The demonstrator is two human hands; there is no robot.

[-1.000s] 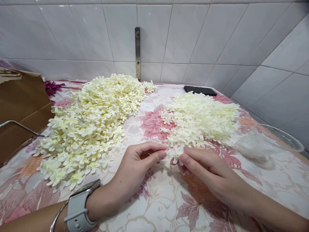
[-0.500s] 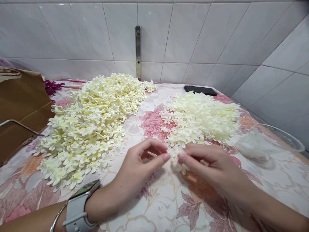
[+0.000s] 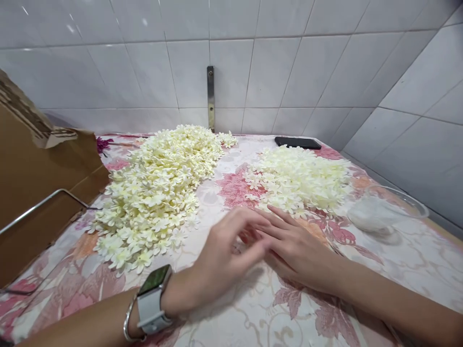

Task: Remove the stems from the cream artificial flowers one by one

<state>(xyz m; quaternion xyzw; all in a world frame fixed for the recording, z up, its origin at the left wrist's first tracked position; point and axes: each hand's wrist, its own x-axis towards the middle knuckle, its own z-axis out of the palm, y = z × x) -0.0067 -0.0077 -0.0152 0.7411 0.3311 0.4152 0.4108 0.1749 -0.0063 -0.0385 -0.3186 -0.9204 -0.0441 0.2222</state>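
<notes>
Head view: left hand point(image 3: 220, 260) and right hand point(image 3: 296, 246) meet on the table point(image 3: 231, 313), grip contents indiscernible. Flanking: large flower heap point(image 3: 159, 193), smaller flower heap point(image 3: 300, 178), phone point(image 3: 297, 142), clear bowl point(image 3: 387, 212), cardboard box point(image 3: 39, 183).

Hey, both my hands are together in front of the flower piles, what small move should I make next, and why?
Probably reach the right hand forward to the smaller flower pile and pinch one flower: its fingers already point at the pile's near edge, and neither it nor the left hand visibly holds one.
</notes>
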